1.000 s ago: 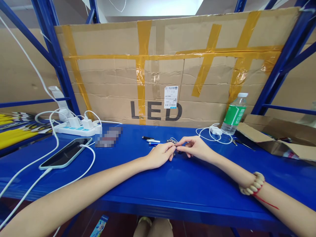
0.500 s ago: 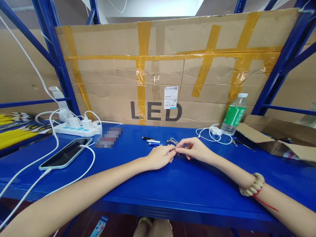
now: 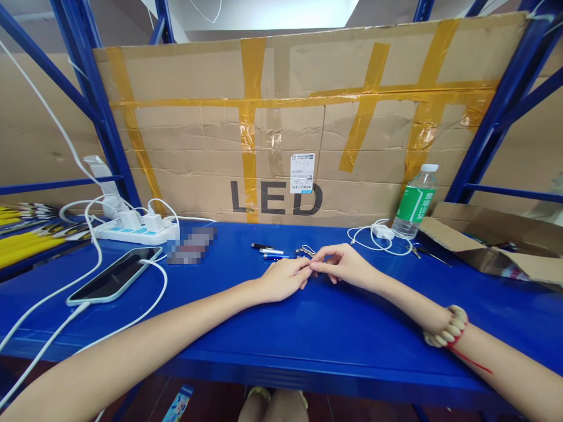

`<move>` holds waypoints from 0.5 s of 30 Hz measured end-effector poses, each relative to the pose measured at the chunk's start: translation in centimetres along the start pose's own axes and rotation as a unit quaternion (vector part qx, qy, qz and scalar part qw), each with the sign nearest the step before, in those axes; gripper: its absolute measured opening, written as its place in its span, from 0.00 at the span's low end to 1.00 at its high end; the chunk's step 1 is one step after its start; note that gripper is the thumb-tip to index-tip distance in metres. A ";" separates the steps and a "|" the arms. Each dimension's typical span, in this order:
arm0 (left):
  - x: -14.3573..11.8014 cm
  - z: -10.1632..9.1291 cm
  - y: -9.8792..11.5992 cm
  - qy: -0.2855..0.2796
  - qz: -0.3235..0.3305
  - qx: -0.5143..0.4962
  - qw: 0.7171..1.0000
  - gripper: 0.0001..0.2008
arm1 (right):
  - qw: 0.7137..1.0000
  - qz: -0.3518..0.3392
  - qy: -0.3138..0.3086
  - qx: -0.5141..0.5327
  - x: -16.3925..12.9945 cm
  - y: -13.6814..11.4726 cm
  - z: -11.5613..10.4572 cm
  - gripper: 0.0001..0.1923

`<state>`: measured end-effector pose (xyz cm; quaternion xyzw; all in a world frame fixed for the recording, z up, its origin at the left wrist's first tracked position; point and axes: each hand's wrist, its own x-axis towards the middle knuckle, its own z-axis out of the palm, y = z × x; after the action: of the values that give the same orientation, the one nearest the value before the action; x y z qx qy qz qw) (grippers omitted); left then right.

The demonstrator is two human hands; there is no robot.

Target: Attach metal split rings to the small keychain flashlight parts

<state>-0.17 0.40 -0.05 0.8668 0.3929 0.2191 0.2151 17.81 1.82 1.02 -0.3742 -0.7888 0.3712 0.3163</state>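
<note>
My left hand (image 3: 284, 278) and my right hand (image 3: 343, 265) meet fingertip to fingertip over the blue shelf surface (image 3: 308, 328), pinching a small part that is too small to make out. Just behind the fingers lie pen parts: a dark piece (image 3: 260, 246), a silver tube (image 3: 271, 252) and a blue tube (image 3: 275, 257). Small metal springs or clips (image 3: 304, 252) sit next to them. A beaded bracelet (image 3: 444, 334) circles my right wrist.
A phone (image 3: 115, 274) on a white cable lies at left, by a white power strip (image 3: 136, 228) with chargers. A green-labelled water bottle (image 3: 414, 201), a coiled white cable (image 3: 380, 237) and an open cardboard box (image 3: 492, 246) stand at right. Taped cardboard marked LED (image 3: 277, 129) forms the back wall.
Both hands stay joined at the fingertips with only slight finger motion. The view has shifted a little.
</note>
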 end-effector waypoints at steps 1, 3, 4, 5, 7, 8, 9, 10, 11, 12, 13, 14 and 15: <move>0.0 0.0 0.0 0.000 0.000 0.001 1.000 0.13 | 1.000 0.000 0.000 -0.001 0.0 0.0 0.0 0.14; 0.0 0.0 0.0 0.002 0.004 0.002 1.000 0.13 | 1.000 -0.001 0.001 -0.003 0.0 -0.1 0.0 0.14; 0.0 0.0 0.0 0.002 0.006 0.003 1.000 0.13 | 1.000 -0.002 0.000 -0.004 0.0 -0.1 0.0 0.14; 0.0 0.0 0.0 0.003 0.007 0.004 1.000 0.13 | 1.000 -0.003 0.000 -0.005 0.0 -0.1 0.0 0.14; 0.0 0.0 0.0 0.003 0.007 0.007 1.000 0.12 | 1.000 -0.005 -0.001 -0.004 0.0 -0.2 0.1 0.14; 0.0 0.0 0.0 0.002 0.006 0.008 1.000 0.12 | 1.000 -0.006 -0.002 -0.004 0.0 -0.2 0.1 0.14; 0.0 0.0 0.0 0.001 0.005 0.009 1.000 0.11 | 1.000 -0.007 -0.002 -0.004 0.0 -0.2 0.1 0.14; 0.0 -0.1 0.0 0.000 0.003 0.010 1.000 0.11 | 1.000 -0.008 -0.002 -0.004 0.0 -0.1 0.1 0.14; 0.0 -0.1 0.1 -0.002 0.001 0.011 1.000 0.11 | 1.000 -0.009 -0.002 -0.005 0.0 -0.1 0.1 0.14; 0.0 -0.1 0.1 -0.003 -0.001 0.011 1.000 0.12 | 1.000 -0.010 -0.003 -0.006 0.0 -0.1 0.1 0.14; 0.0 -0.1 0.2 -0.005 -0.002 0.011 1.000 0.12 | 1.000 -0.010 -0.002 -0.008 0.0 -0.1 0.1 0.14; 0.0 -0.1 0.2 -0.006 -0.002 0.012 1.000 0.12 | 1.000 -0.010 -0.002 -0.009 0.0 -0.1 0.1 0.14; 0.0 -0.1 0.2 -0.006 -0.002 0.012 1.000 0.11 | 1.000 -0.011 -0.002 -0.011 0.0 -0.1 0.1 0.14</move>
<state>-0.15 0.28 0.18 0.8698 0.3961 0.2083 0.2076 17.70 1.73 1.07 -0.3682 -0.7974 0.3596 0.3151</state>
